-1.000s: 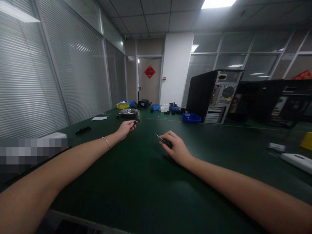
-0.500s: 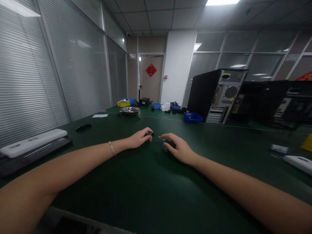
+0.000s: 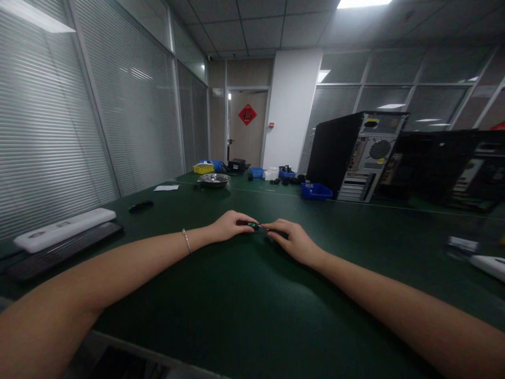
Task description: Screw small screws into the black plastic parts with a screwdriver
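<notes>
My left hand (image 3: pixel 233 225) is closed, pinching a small green-and-black piece (image 3: pixel 253 226) that looks like a circuit board. Facing it, my right hand (image 3: pixel 294 239) grips a slim tool (image 3: pixel 265 228) with a thin metal shaft and a dark handle, probably a screwdriver. The tool's tip meets the near end of the piece or sits just beside it; which of the two I cannot tell. Both hands are low over the middle of the green table (image 3: pixel 221 295). Most of the handle is hidden by my right fingers.
On the left lie a black keyboard (image 3: pixel 67 251), a white power strip (image 3: pixel 65 229) and a dark green-black strip (image 3: pixel 141 206). Farther back are a metal bowl (image 3: pixel 213 180), a blue bin (image 3: pixel 316 191) and a computer tower (image 3: pixel 335 152). Another white power strip (image 3: pixel 489 265) is at right.
My hands have come closer together, so the tool's tip is now at the small piece. My left fingers have straightened towards the right. The view has shifted slightly.
</notes>
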Tool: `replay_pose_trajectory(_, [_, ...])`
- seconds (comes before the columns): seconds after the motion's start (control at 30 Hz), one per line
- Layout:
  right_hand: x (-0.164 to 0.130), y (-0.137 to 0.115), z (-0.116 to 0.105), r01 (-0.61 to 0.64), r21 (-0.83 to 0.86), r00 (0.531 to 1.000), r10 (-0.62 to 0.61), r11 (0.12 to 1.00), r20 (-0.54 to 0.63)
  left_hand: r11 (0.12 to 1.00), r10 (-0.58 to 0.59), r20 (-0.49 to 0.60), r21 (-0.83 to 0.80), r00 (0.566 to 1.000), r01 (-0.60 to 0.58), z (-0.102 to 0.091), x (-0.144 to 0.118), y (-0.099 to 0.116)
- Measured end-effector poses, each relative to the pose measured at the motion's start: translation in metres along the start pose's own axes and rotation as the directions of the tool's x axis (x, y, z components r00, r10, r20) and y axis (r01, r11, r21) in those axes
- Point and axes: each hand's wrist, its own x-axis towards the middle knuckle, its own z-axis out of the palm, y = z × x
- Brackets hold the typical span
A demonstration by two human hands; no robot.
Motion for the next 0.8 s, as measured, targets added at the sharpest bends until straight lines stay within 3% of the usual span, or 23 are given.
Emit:
replay_pose_trajectory(0.27, [0.0024,0.0042,0.0002,0.032,0.104,0.999,-0.034,0.994,0.019,1.0,-0.021,-0.068,-0.014,0.997,0.02,0.005,0.0,0.0028])
replay_pose_trajectory(0.8, [0.0039,0.0048,-0.0014,0.019,0.161,0.998,-0.03,0.987,0.064,0.988,-0.064,-0.037,-0.142,0.997,0.059,0.0063,-0.0014,0.0076])
